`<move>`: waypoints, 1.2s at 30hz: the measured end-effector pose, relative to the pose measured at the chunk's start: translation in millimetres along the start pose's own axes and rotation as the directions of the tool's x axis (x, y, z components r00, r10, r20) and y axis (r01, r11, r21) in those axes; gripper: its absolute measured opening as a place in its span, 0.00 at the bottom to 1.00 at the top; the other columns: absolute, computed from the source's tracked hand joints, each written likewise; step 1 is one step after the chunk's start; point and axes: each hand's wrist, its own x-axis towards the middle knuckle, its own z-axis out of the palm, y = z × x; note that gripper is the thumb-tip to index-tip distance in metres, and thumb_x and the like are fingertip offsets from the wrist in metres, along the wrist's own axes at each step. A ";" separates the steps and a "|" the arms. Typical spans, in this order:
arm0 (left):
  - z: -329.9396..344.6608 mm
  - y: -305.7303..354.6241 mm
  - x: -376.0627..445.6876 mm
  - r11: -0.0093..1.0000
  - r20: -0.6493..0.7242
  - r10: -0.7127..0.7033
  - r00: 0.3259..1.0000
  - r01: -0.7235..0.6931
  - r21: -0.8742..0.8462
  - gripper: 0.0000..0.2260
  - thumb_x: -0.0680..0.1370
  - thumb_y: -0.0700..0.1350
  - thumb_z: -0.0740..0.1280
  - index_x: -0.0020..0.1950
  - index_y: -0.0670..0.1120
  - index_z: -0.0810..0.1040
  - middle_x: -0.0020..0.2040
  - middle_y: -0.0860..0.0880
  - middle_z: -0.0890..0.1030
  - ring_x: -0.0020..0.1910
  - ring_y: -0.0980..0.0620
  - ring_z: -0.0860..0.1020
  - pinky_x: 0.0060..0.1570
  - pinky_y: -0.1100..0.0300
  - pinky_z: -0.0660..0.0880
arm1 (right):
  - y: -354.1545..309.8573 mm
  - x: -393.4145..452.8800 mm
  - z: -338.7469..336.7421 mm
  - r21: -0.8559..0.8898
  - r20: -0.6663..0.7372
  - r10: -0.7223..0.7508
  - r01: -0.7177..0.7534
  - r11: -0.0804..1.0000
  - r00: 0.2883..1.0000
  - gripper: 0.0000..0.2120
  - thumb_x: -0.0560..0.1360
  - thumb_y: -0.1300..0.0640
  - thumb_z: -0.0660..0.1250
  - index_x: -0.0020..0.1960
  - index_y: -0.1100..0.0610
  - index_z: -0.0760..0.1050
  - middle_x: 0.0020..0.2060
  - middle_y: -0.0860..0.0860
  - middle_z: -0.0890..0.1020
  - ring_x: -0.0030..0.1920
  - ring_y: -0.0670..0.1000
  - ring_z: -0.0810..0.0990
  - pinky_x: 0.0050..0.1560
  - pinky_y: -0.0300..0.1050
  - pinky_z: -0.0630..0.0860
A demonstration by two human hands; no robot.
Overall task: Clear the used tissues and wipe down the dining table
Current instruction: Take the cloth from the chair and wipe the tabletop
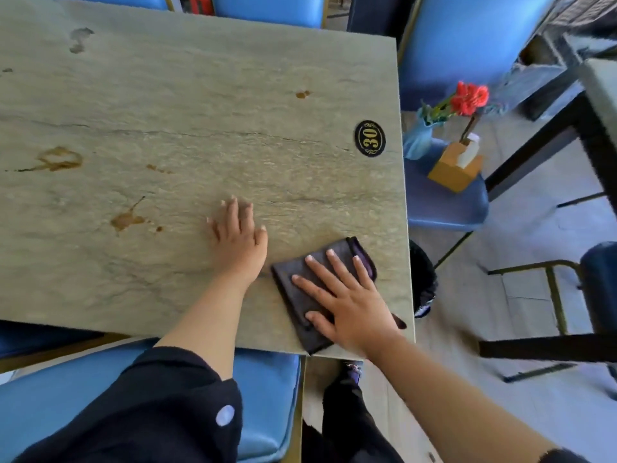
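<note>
The stone-patterned dining table point(200, 105) carries brown stains point(127, 220) at its left and centre. A dark folded cloth point(297, 289) lies flat near the table's front right corner. My right hand point(347, 299) presses on the cloth with fingers spread and straight. My left hand point(238, 240) rests flat on the bare tabletop just left of the cloth, fingers extended. No tissues show on the table.
A black oval "30" badge point(370, 138) sits near the right edge. Blue chairs point(267, 396) surround the table. The chair at right holds a wooden tissue box point(450, 172) and a blue vase with red flowers point(420, 138). A dark bin point(422, 282) stands beside the table.
</note>
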 end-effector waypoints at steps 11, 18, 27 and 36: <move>3.9 5.0 0.5 1.000 -0.072 -0.001 0.997 0.002 0.007 0.26 0.81 0.51 0.58 0.77 0.45 0.59 0.79 0.44 0.52 0.78 0.45 0.48 0.74 0.44 0.40 | -12.3 1.6 -1.0 0.012 0.022 -0.165 0.165 0.986 0.986 0.27 0.80 0.38 0.47 0.77 0.40 0.49 0.78 0.46 0.51 0.78 0.57 0.45 0.74 0.64 0.44; 5.4 7.2 11.9 0.980 -0.219 -0.060 0.974 0.015 -0.198 0.19 0.75 0.43 0.67 0.66 0.44 0.74 0.72 0.41 0.68 0.74 0.41 0.62 0.74 0.42 0.52 | 36.9 82.3 -12.6 0.107 0.053 0.390 -0.393 0.913 0.919 0.28 0.78 0.37 0.43 0.77 0.40 0.45 0.79 0.47 0.45 0.78 0.56 0.40 0.74 0.66 0.42; 5.7 30.8 91.0 0.954 -0.247 -0.073 0.966 -0.004 -0.300 0.22 0.72 0.39 0.56 0.63 0.45 0.78 0.69 0.49 0.74 0.70 0.45 0.69 0.69 0.38 0.62 | 84.7 136.1 -11.8 -0.037 0.025 -0.226 0.227 0.973 0.974 0.28 0.79 0.36 0.47 0.77 0.41 0.52 0.78 0.49 0.56 0.77 0.59 0.51 0.73 0.68 0.50; 17.1 53.2 147.9 0.961 -0.256 -0.229 0.939 0.176 -0.214 0.21 0.77 0.42 0.57 0.70 0.48 0.72 0.73 0.54 0.69 0.74 0.55 0.64 0.75 0.46 0.50 | 129.9 289.5 -31.7 0.132 0.124 0.527 -0.540 0.831 0.841 0.30 0.79 0.37 0.41 0.78 0.44 0.38 0.78 0.51 0.38 0.76 0.61 0.33 0.71 0.69 0.34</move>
